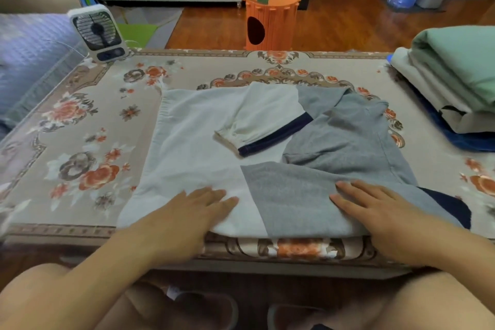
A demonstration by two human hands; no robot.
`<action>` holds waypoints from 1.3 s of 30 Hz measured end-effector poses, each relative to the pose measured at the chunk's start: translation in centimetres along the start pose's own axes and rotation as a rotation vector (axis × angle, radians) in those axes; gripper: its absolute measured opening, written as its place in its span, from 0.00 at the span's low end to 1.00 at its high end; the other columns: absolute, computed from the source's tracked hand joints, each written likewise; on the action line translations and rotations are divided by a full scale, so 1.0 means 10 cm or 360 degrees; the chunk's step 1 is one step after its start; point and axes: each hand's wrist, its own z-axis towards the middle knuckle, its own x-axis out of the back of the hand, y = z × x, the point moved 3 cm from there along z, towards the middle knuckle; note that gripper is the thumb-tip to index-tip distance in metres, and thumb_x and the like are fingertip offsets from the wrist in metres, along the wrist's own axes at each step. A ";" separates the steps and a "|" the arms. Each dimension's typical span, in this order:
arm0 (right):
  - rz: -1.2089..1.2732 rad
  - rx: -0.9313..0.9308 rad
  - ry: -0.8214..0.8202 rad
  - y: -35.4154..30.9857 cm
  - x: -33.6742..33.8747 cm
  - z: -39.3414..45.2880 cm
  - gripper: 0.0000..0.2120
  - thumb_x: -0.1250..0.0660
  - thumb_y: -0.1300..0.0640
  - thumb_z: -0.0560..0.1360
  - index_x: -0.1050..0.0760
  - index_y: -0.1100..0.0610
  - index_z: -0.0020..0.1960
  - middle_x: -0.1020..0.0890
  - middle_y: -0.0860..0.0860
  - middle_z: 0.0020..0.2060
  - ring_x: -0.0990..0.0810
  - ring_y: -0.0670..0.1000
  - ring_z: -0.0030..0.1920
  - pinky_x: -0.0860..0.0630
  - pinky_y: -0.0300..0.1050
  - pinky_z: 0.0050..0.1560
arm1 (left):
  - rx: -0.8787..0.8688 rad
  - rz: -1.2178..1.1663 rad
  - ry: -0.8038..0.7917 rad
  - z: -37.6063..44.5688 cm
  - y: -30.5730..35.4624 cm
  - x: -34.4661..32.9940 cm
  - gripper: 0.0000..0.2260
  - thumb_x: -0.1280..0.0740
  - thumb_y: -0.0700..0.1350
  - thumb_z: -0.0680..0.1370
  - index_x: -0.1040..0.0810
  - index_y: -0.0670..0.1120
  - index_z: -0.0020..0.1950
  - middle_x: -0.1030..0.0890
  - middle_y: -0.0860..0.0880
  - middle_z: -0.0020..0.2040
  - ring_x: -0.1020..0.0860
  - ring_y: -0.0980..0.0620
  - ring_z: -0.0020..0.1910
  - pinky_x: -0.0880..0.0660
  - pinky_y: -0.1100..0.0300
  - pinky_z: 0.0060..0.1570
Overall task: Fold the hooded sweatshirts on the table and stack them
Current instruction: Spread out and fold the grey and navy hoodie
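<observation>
A white and grey hooded sweatshirt [198,142] with navy trim lies flat in the middle of the table [80,120]. One sleeve is folded across its chest, and the near side is folded over toward the middle. The grey hood lies to the right. My left hand [187,214] rests flat on the white part near the front edge, fingers straight. My right hand [375,209] presses flat on the grey part beside it. A stack of folded garments [455,88], green on top, sits at the table's right end.
A small white fan [97,32] stands at the table's far left corner. Beyond the table an orange carrot-shaped bin [270,21] stands on the wooden floor. The floral tablecloth shows bare to the left of the sweatshirt. My knees are under the front edge.
</observation>
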 end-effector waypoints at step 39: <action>0.0204 0.0241 0.0647 -0.45 1.12 3.06 0.34 0.66 0.32 0.76 0.59 0.39 0.80 0.59 0.41 0.81 0.64 0.47 0.80 0.62 0.50 0.79 | 0.0875 -0.0463 0.0792 1.81 -2.89 1.10 0.18 0.43 0.48 0.85 0.28 0.46 0.74 0.29 0.41 0.73 0.33 0.39 0.71 0.33 0.42 0.70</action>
